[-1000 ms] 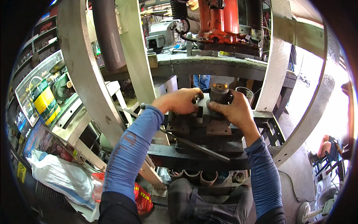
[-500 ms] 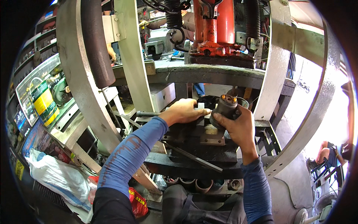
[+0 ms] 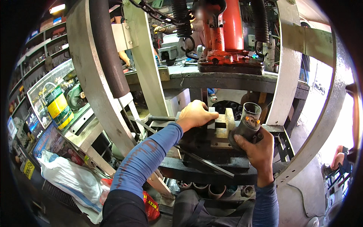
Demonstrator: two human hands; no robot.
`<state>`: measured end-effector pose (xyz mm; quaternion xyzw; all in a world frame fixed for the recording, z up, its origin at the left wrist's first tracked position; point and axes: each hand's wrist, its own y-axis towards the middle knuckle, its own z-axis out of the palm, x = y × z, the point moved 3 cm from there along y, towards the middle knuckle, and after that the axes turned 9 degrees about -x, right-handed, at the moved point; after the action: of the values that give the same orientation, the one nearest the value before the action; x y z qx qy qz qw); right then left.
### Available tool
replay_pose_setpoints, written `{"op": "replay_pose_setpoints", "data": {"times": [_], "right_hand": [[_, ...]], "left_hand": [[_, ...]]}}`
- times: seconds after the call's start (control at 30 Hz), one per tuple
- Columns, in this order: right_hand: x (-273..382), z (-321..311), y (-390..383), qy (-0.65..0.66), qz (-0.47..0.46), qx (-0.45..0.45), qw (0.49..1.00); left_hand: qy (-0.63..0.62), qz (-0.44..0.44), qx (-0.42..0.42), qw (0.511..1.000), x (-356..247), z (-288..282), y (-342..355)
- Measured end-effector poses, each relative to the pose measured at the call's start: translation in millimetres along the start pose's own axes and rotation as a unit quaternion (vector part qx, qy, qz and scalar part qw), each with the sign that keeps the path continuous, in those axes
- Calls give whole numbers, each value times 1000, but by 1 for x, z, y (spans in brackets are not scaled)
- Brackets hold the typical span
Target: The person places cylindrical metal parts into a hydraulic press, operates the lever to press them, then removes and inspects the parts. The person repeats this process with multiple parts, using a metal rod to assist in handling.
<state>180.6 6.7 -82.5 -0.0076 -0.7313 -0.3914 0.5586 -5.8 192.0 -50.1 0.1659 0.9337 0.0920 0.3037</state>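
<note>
My right hand [image 3: 257, 151] is wrapped round a dark metal cylinder [image 3: 243, 133] with two orange-copper pieces near its top, just right of a bench vise. A clear, glass-like rim [image 3: 252, 108] shows above those pieces; I cannot tell whether it belongs to the cylinder. My left hand [image 3: 196, 114] grips over the vise's left jaw [image 3: 212, 122], thumb lying along the top and the other fingers partly hidden. A pale right jaw [image 3: 229, 120] stands apart from it across a gap. The vise handle bar [image 3: 162, 118] sticks out to the left.
A red hydraulic jack [image 3: 227, 41] stands on a crossbeam [image 3: 211, 80] ahead, between pale steel uprights [image 3: 149, 60]. A flat bar [image 3: 206, 162] lies slanting below the vise. Cylindrical sleeves [image 3: 216, 190] sit low in front. A co-worker's arm [image 3: 124, 56] shows beyond the frame.
My right hand has moved the cylinder away from the vise to the right and slightly down, uncovering the right jaw. My left hand stays on the left jaw. The whole view has shifted.
</note>
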Motion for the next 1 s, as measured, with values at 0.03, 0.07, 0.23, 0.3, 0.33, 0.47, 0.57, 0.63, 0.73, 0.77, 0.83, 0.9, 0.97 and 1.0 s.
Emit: {"op": "replay_pose_setpoints", "data": {"times": [0.03, 0.07, 0.23, 0.3, 0.33, 0.47, 0.57, 0.63, 0.73, 0.77, 0.83, 0.9, 0.97, 1.0], "right_hand": [[0, -2, 0, -2, -11, -3, 1000], [-3, -4, 0, 0, -4, -2, 1000], [-9, 3, 5, -32, 29, 12, 999], [-15, 6, 4, -39, 42, 13, 998], [-19, 8, 3, -36, 48, 17, 998], [-31, 10, 2, -41, 31, 16, 999], [-36, 13, 3, -33, 27, 30, 999], [-37, 14, 2, -32, 18, 33, 999], [-33, 14, 2, -31, 15, 41, 999], [-31, 15, 1, -31, 15, 44, 998], [-31, 15, 1, -41, 3, 44, 998], [-31, 15, 0, -53, -4, 48, 997], [-26, 17, 3, -68, -7, 55, 996], [-21, 18, 5, -70, -21, 48, 996]], "left_hand": [[6, 0, -11, 1000, 2, -3, 2], [29, 19, -48, 998, 6, -5, 7], [83, 7, -86, 993, 28, -38, 12], [92, -24, -106, 990, 42, -45, 14], [85, -49, -122, 988, 49, -47, 12], [70, -116, -173, 976, 83, -52, 13], [58, -160, -220, 961, 118, -49, 17], [49, -189, -240, 951, 127, -50, 12], [43, -201, -267, 942, 142, -49, 21], [40, -208, -271, 939, 148, -49, 19], [41, -219, -276, 935, 148, -48, 16], [37, -226, -279, 933, 148, -47, 13], [27, -230, -281, 931, 150, -48, 10], [20, -212, -291, 933, 150, -48, 7]]}}
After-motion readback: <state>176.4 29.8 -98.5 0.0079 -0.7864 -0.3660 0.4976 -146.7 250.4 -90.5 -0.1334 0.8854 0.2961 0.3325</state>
